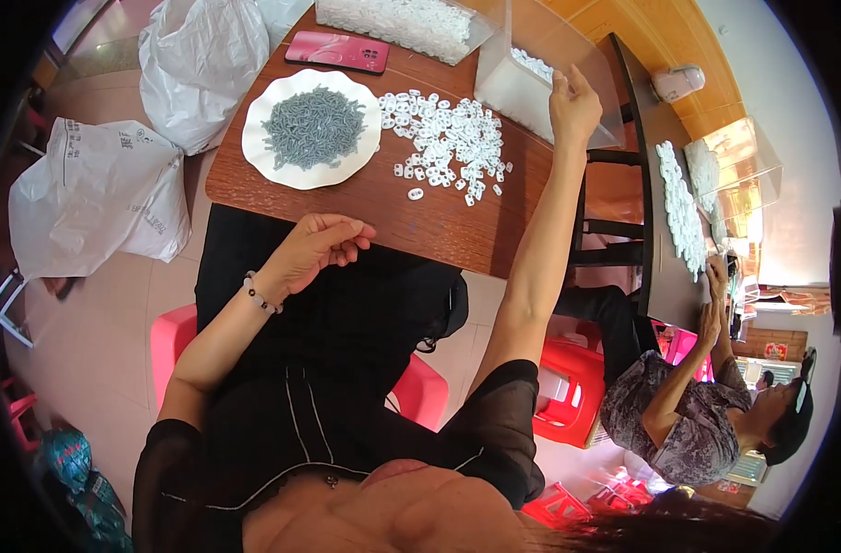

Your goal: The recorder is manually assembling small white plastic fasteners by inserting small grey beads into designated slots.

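My left hand (314, 251) hovers above my lap by the near table edge, its thumb and fingers curled together; whatever they hold, if anything, is too small to make out. My right hand (575, 109) reaches over a clear plastic box (601, 92), fingers apart, with no item visible in them. Small white plastic pieces (535, 64) lie inside that box. Between my hands spreads a loose pile of white two-hole plastic pieces (457, 134). Left of the pile, a white scalloped plate (259, 152) carries a heap of small grey-blue rod-like pieces (314, 127).
A pink phone (337, 52) lies behind the plate, near another clear box of white pieces (402, 26). White sacks (102, 198) stand on the floor at left. At right, a person (678, 415) works at a dark table (664, 300) with more white pieces.
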Demonstrator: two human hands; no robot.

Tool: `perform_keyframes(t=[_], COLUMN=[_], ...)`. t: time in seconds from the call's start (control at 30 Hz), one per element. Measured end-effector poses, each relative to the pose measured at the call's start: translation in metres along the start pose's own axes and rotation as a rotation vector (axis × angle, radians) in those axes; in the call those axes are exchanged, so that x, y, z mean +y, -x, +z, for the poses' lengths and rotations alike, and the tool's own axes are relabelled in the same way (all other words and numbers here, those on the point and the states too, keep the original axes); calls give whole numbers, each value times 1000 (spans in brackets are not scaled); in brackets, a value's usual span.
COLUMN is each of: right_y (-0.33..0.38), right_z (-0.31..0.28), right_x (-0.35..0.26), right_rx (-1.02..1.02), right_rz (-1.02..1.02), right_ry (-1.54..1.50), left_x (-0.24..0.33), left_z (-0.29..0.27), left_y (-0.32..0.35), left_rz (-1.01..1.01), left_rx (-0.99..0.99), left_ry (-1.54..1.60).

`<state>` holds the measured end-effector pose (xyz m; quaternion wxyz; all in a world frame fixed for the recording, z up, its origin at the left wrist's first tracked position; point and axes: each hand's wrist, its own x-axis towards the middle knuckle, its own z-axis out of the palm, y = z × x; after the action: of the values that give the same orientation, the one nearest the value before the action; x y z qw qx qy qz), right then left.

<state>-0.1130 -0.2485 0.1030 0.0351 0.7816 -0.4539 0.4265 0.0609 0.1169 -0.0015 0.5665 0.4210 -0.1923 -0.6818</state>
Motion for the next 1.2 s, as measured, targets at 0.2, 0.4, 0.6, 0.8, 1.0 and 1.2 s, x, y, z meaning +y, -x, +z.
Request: perform_keyframes(t=[0.2,0.4,0.6,0.8,1.0,1.2], right_y=[79,158,171,170,170,166], right_z=[-33,-41,-37,-19,-5,-4], right_x=[-55,-79,-86,-106,-110,-114], right_rx=[-360,-646,-617,-598,-588,-590], right_rz=[27,-191,-200,-323,-372,-382], right_ry=[-399,-373,-401,-325,-245,-251], left_x=[2,2,2,0,6,36], left_z=[3,1,2,9,12,19], left_y=[-1,0,-1,4,11,8], left_rz=[4,-7,-14,37,130,619], left_rx=[2,5,0,54,113,365], left_ry=[-13,-16,-20,-184,-321,-909])
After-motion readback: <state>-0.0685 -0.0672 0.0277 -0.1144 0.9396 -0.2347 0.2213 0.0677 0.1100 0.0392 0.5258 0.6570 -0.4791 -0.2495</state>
